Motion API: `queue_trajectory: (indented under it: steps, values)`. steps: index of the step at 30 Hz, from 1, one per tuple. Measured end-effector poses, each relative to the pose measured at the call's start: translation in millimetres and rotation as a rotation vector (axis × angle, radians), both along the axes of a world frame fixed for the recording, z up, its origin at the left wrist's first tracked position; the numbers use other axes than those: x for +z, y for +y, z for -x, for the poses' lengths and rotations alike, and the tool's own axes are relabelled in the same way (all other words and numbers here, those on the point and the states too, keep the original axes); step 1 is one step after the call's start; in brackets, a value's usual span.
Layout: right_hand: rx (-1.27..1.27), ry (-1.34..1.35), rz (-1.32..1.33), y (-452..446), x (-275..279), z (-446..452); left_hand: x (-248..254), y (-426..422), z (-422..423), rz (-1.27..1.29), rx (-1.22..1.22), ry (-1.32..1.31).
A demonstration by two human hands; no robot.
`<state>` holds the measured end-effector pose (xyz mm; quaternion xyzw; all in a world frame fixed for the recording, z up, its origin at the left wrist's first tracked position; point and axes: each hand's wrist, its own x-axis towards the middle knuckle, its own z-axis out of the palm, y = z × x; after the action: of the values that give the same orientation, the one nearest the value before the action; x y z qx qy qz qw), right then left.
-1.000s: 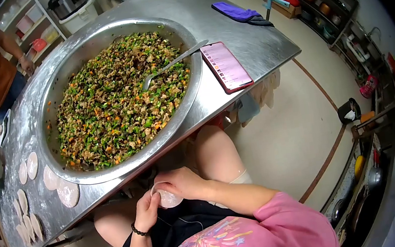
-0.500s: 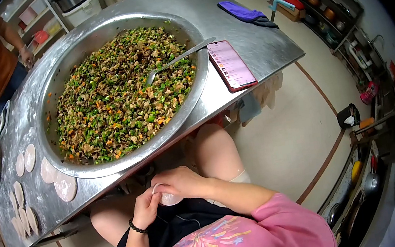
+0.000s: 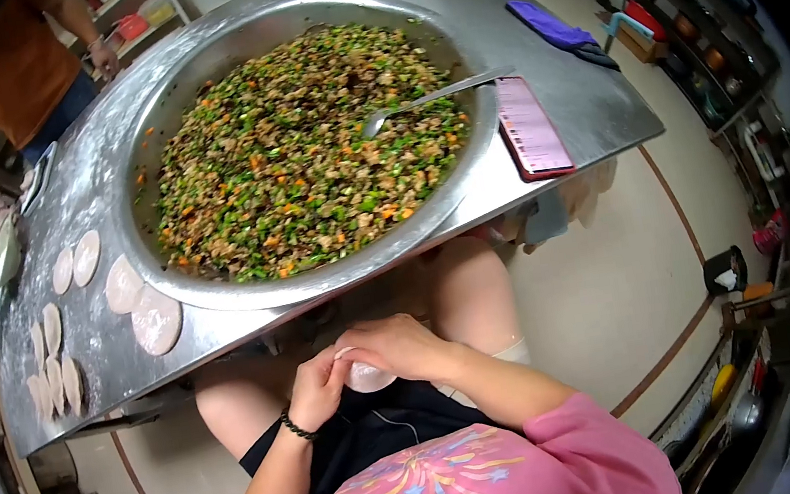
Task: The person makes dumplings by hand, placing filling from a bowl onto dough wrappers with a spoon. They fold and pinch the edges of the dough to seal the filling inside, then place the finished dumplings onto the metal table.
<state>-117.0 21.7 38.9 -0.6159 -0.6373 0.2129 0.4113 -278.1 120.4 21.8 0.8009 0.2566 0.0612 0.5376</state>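
Observation:
My left hand, with a dark bead bracelet at the wrist, is closed on one edge of a pale dumpling wrapper. From the other side my right hand pinches the same wrapper, and the two hands meet above my lap. Whether filling is inside the fold is hidden by my fingers. Beyond them on the steel table stands a wide metal basin of chopped green, orange and brown filling. A long-handled spoon rests in it, its handle over the rim.
Round flat wrappers and several folded dumplings lie on the floured left side. A phone and a purple cloth are to the right. A co-worker in an orange top stands far left.
My view has shifted, so the table, basin and hands appear farther right, with the basin higher. Both hands still grip the wrapper, their fingers only slightly moved.

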Motion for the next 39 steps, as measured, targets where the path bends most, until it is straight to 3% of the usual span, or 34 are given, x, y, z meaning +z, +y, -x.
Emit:
queue_trajectory:
  steps: [2, 4, 6, 8, 10, 16, 18, 19, 23, 26, 28, 31, 34, 37, 39]
  values:
    - [0.009, 0.011, 0.021, 0.9, -4.6, 0.5, -4.3, -3.1, -2.1, 0.116, 0.077, -0.093]
    - [-0.124, 0.075, -0.019, 1.6, -4.6, 2.9, -1.3, 1.5, -3.9, 0.116, 0.076, -0.094]
    - [-0.025, 0.060, -0.013, -0.2, 0.4, -0.5, 5.7, 1.2, -3.6, 0.012, 0.017, -0.064]
    - [-0.058, 0.059, -0.145, 1.5, -6.7, 0.5, -1.6, -0.1, -4.5, 0.107, 0.094, -0.074]
    - [-0.184, 0.087, -0.074, 0.7, -7.4, 2.5, -2.4, 2.6, -4.7, 0.183, 0.065, -0.138]
    - [-0.038, 0.062, -0.047, 1.0, -2.0, 2.5, -1.0, -2.4, -5.0, 0.100, 0.115, -0.099]
    - [-0.161, 0.119, -0.054, 1.5, -1.6, 3.0, -4.4, 0.1, -3.8, 0.264, 0.058, -0.141]
    - [-0.128, 0.115, 0.009, 1.8, 5.6, 2.9, 3.7, 0.6, -3.0, 0.143, 0.037, -0.069]
    - [-0.076, 0.087, -0.006, 1.3, -2.1, 3.7, -1.6, -4.1, -4.8, 0.115, 0.107, -0.128]
    - [-0.199, 0.129, -0.105, 0.5, -3.1, 3.9, 4.4, -1.3, -4.2, 0.118, 0.068, -0.163]
    - [-0.052, 0.082, 0.025, 2.1, 2.5, 2.8, 15.3, -0.4, -4.0, -0.017, 0.054, -0.019]
    - [-0.216, 0.138, -0.046, -0.8, -2.5, 7.3, 9.5, -3.7, -6.7, 0.086, 0.085, -0.141]
    - [-0.114, 0.111, 0.008, 1.6, 6.7, 1.6, 20.1, 1.4, -4.5, 0.003, 0.004, 0.023]
    - [-0.138, 0.142, -0.013, 0.0, 2.0, 4.8, 10.4, -5.2, -7.3, 0.044, 0.147, -0.155]
    - [-0.138, 0.142, 0.008, 1.2, 6.4, 3.5, 14.8, 0.9, -3.6, 0.014, 0.095, -0.040]
